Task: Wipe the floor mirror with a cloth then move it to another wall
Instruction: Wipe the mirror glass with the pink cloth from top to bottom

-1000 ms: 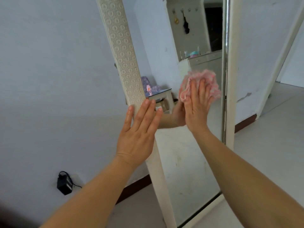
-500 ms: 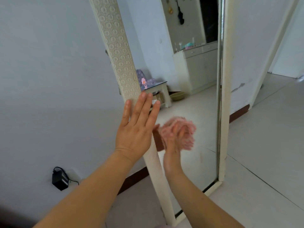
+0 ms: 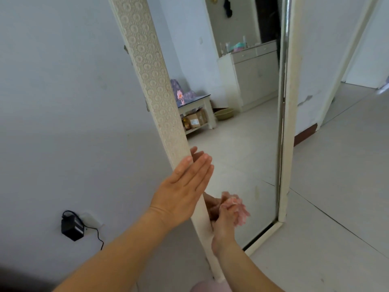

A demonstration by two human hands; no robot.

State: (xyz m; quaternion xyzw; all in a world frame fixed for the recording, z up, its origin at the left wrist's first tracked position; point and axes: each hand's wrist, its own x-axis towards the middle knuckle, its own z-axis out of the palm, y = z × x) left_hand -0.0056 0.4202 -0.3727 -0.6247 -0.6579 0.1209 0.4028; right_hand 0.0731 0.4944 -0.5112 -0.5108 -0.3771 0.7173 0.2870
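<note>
Floor mirror point(image 3: 242, 148) leans on wall point(image 3: 63, 102). Left hand point(image 3: 182, 192) flat on embossed left frame edge, fingers straight and together, steadying it. Right hand point(image 3: 226, 219) bunches pink cloth point(image 3: 239, 211) in closed fingers, rubbing glass at lower left corner.

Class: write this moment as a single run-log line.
stage: wiping | right hand: pink cloth on lower glass | left hand: flat on mirror frame | mirror: not yet moved

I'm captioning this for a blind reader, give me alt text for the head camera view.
A right hand presses a pink cloth low on a floor mirror leaning on a white wall, while the left hand lies flat against its patterned frame.
</note>
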